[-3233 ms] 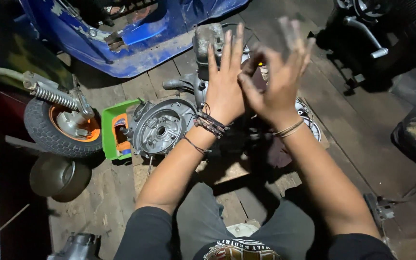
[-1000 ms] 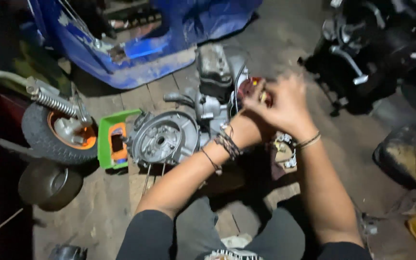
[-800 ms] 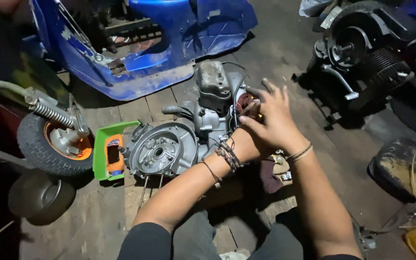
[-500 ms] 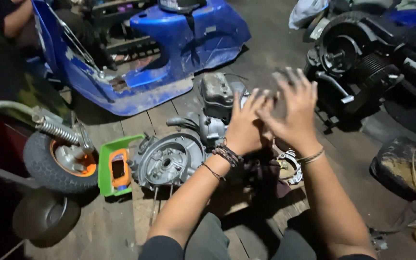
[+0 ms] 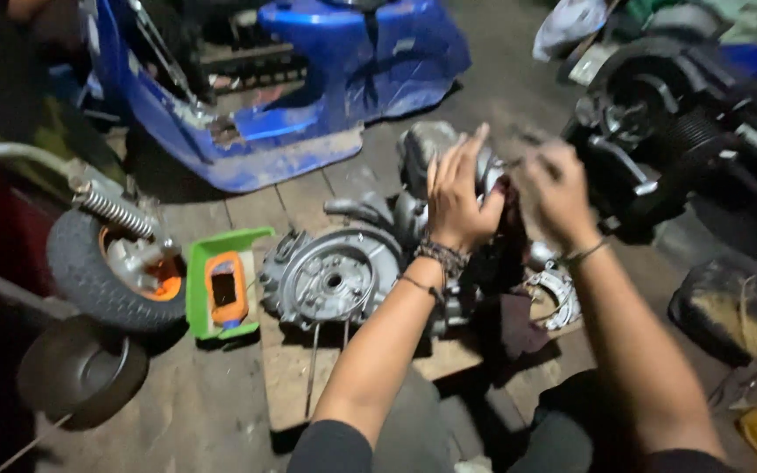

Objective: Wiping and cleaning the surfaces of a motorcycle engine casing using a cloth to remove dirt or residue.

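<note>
Head | engine [image 5: 343,276] long axis left-right | both hands [image 5: 457,197] above

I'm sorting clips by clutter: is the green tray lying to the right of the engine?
No, the green tray lies left of the engine, between it and the small wheel.

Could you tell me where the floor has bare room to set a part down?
Bare wooden planks lie between the green tray and the dark round disc. It is crowded around the grey metal engine casing, where the left hand and right hand hover.
</note>
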